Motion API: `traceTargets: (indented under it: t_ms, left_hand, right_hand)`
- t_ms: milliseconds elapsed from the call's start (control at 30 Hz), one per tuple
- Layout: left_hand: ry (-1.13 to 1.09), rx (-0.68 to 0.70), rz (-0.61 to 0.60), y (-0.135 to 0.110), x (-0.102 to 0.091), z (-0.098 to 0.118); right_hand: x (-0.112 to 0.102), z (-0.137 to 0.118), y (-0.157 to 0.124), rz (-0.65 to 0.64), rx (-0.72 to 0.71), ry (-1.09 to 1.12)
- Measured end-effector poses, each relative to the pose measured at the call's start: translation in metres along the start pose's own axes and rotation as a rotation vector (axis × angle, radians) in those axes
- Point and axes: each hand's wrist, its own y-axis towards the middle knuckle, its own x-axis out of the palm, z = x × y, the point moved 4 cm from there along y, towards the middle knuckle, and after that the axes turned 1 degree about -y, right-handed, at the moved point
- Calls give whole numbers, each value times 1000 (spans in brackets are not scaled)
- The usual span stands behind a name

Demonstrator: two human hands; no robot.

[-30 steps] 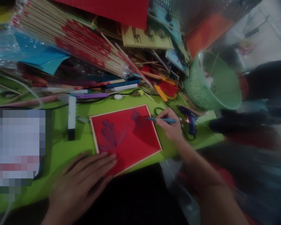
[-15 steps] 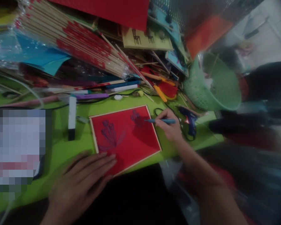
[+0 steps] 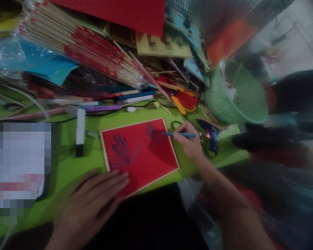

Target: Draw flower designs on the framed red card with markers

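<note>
Blue pen (image 3: 187, 135): best worked in short, light strokes, steadying the wrist and not smearing the smaller flower drawing (image 3: 151, 132); contact with the surface too blurred to tell.
Red panel (image 3: 146, 152): lying flat at the front edge of the green desk (image 3: 91, 152).
Right hand (image 3: 191, 143): pinching the pen just outside the panel's right edge, forearm slanting inward.
Left hand (image 3: 94, 194): open, flat, fingers together over the panel's near-left corner, probably bracing it.

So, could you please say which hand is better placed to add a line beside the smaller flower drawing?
Probably the right hand: it grips the blue pen, whose tip points toward that drawing on the red panel. The left hand lies flat over the panel's near left corner, holding no visible pen.
</note>
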Motion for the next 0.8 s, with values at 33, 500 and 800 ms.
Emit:
traceTargets:
  t_ms: [33,500,800]
  left_hand:
    - [1,-2,1,0,0,-1]
    - [12,36,2,3,0,1]
    - [3,15,6,-1,2,-1]
  right_hand:
    - [0,0,0,-7,3,8]
    - [-1,5,0,-7,9,36]
    - [-1,6,1,4,8,45]
